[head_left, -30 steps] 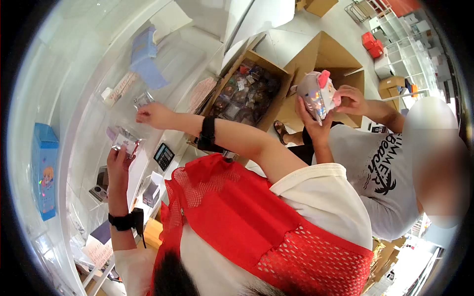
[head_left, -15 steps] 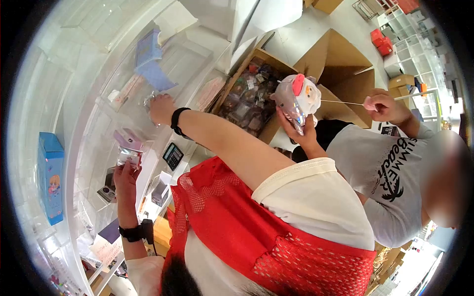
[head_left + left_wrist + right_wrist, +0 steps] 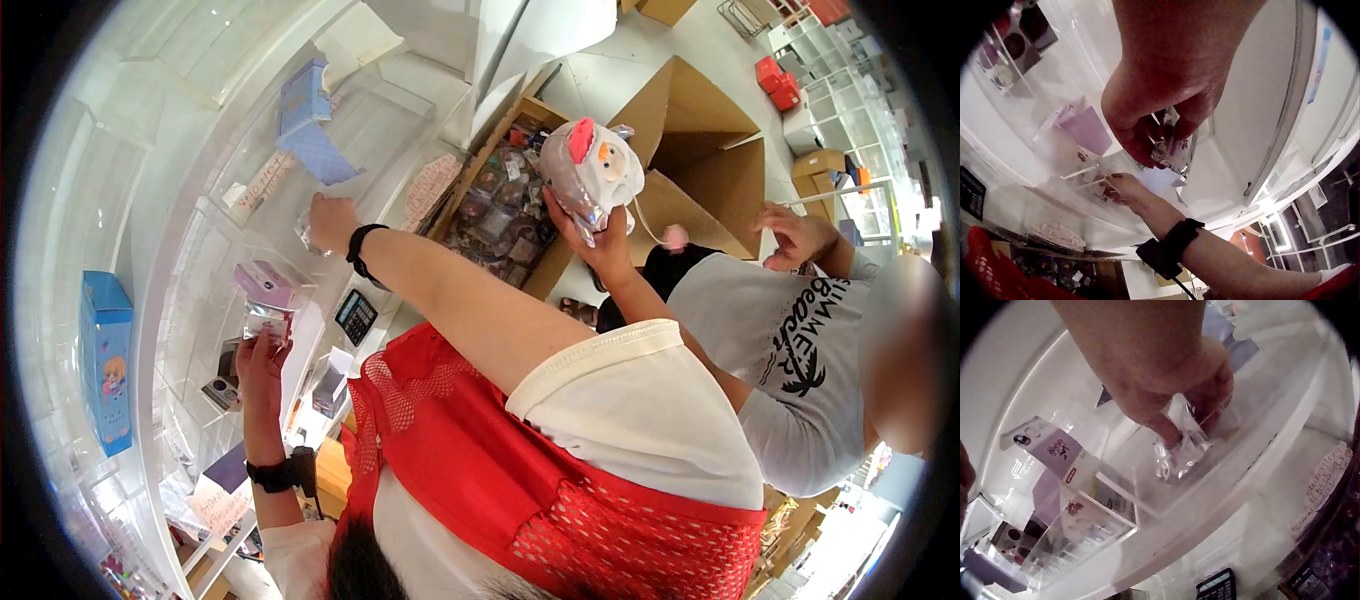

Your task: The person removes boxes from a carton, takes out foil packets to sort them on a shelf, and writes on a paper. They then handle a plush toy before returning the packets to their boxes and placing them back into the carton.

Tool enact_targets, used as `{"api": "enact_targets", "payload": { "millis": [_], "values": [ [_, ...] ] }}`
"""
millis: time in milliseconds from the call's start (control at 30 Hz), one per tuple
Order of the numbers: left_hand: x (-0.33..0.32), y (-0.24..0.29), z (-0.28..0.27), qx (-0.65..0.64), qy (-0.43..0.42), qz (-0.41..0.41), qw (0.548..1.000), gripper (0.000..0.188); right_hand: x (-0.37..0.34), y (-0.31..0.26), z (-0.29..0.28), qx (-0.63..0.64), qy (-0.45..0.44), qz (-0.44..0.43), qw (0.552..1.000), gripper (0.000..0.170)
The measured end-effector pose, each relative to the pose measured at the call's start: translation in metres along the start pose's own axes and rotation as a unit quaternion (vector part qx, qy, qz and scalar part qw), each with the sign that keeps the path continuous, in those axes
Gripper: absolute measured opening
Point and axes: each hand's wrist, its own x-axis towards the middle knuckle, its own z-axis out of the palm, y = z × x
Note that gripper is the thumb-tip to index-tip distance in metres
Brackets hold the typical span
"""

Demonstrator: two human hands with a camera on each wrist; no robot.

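My left hand (image 3: 260, 372) pinches a shiny printed packet (image 3: 268, 322) by its edge; the left wrist view shows the packet (image 3: 1175, 150) between thumb and fingers. Beyond it, over a clear acrylic tray on the white shelf, my right hand (image 3: 333, 222) pinches a crinkly clear plastic packet (image 3: 1182, 459). Its contents are hard to make out through the glare. A lilac box (image 3: 268, 283) stands in a clear holder between the two hands. Behind the right hand lies a light-blue open carton (image 3: 310, 110).
A person beside me holds a silvery plush toy (image 3: 595, 175) with a pink ball on a string. Nearby stand a carton of bagged goods (image 3: 500, 195) and an open cardboard box (image 3: 700, 150). A calculator (image 3: 355, 316) and a blue box (image 3: 106, 362) are on the shelving.
My right hand has shifted over the tray, fingers now lower at the clear packet. My left hand keeps its packet. The other person pulled the toy's string out and let go; it hangs slack.
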Motion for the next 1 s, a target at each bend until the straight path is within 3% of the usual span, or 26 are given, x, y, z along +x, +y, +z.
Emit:
{"api": "enact_targets", "payload": {
  "millis": [333,1000],
  "values": [
    [0.006,-0.006,-0.008,-0.016,-0.004,-0.007,1.000,0.008,-0.009,-0.002,-0.016,0.037,0.008,-0.022,0.999,0.023],
    [0.001,-0.011,-0.007,-0.019,0.004,-0.010,1.000,0.014,-0.011,-0.003,-0.024,0.011,-0.033,-0.011,0.999,0.023]
  ]
}}
